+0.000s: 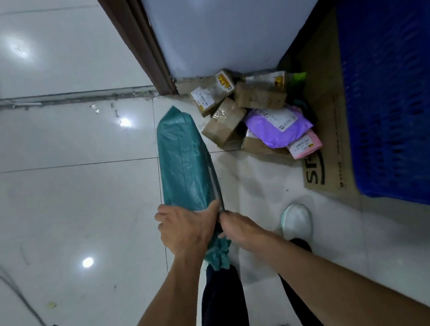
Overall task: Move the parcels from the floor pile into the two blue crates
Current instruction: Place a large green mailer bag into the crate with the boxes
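Both hands on a long teal parcel (pixel 183 159): your left hand (pixel 186 230) curls around its lower end, your right hand (pixel 239 226) pinches its edge. Several boxes and mailers wait in the corner pile (pixel 255 120), beside one blue crate (pixel 407 104), whose contents are unseen.

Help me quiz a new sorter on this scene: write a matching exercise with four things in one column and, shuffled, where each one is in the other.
Things
1. teal parcel
2. purple mailer
3. pink mailer
4. blue crate

Places
A. at the far right of the view
B. on top of the floor pile
C. held by the left hand and the right hand
D. at the pile's near edge, next to the cardboard sheet

Pairs: 1-C, 2-B, 3-D, 4-A
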`<state>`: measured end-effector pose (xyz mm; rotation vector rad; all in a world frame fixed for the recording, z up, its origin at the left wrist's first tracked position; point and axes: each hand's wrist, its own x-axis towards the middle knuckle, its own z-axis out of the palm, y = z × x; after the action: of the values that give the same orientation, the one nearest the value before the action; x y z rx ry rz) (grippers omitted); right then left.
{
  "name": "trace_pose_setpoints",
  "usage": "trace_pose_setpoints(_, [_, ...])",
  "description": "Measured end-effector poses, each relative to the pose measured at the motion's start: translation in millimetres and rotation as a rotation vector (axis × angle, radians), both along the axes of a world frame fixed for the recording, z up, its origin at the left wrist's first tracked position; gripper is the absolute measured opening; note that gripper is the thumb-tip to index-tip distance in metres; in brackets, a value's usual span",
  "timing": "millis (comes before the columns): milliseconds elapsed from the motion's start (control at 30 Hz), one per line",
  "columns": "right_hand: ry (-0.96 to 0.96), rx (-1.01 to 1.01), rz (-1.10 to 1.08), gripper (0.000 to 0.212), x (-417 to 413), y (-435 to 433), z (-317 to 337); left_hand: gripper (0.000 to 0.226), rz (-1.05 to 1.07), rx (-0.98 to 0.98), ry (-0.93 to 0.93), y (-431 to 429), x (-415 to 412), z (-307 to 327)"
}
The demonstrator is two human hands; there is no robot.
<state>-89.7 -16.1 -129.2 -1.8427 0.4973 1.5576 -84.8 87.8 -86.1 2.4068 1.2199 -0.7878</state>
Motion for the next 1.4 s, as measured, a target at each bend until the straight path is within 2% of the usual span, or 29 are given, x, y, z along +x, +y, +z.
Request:
trace_pose_setpoints(100, [-0.009,-0.027,-0.005,0.040,3,-5,56,0.104,-0.003,-0.007,-0.005,0,0,56])
trace_pose_setpoints(200, [-0.037,-0.060,-0.037,0.047,9,-10,106,0.106,-0.018,-0.011,-0.007,-1,2,111])
trace_pose_setpoints(333, [-0.142,-0.080,0.092,0.039,16,-15,167,0.108,0.000,-0.054,-0.035,-5,7,179])
trace_pose_setpoints(433, [-0.214,-0.099,0.145,0.050,20,-24,215,0.107,-0.004,-0.079,-0.063,-11,11,229])
trace_pose_setpoints(533, [-0.275,-0.108,0.175,0.047,24,-37,256,0.105,0.003,-0.133,-0.090,-17,12,274])
trace_pose_setpoints(600, [-0.332,-0.123,0.177,0.054,27,-49,285,0.107,-0.003,-0.168,-0.120,-20,14,302])
trace_pose_setpoints(800, [-0.453,-0.102,0.016,0.050,33,-85,360,0.113,0.014,-0.292,-0.205,-21,33,364])
trace_pose_setpoints(867, [-0.422,-0.151,-0.045,0.063,33,-99,367,0.113,0.034,-0.383,-0.234,-18,41,377])
trace_pose_setpoints(967, [-0.421,-0.195,-0.190,0.094,35,-125,353,0.117,0.087,-0.542,-0.277,-15,53,394])
trace_pose_setpoints(1000, [-0.410,-0.198,-0.233,0.096,34,-130,362,0.114,0.101,-0.595,-0.292,-15,56,400])
trace_pose_setpoints(1067, [-0.429,-0.205,-0.329,0.077,31,-137,388,0.101,0.118,-0.695,-0.321,-17,61,410])
trace_pose_setpoints(1200, [-0.415,-0.235,-0.489,0.060,23,-164,414,0.076,0.096,-0.864,-0.324,-32,66,428])
trace_pose_setpoints(1333, [-0.421,-0.205,-0.666,0.088,17,-194,433,0.082,0.066,-0.924,-0.277,-57,67,442])
trace_pose_setpoints(1400, [-0.448,-0.145,-0.772,0.096,11,-213,438,0.076,0.041,-0.949,-0.273,-75,65,447])
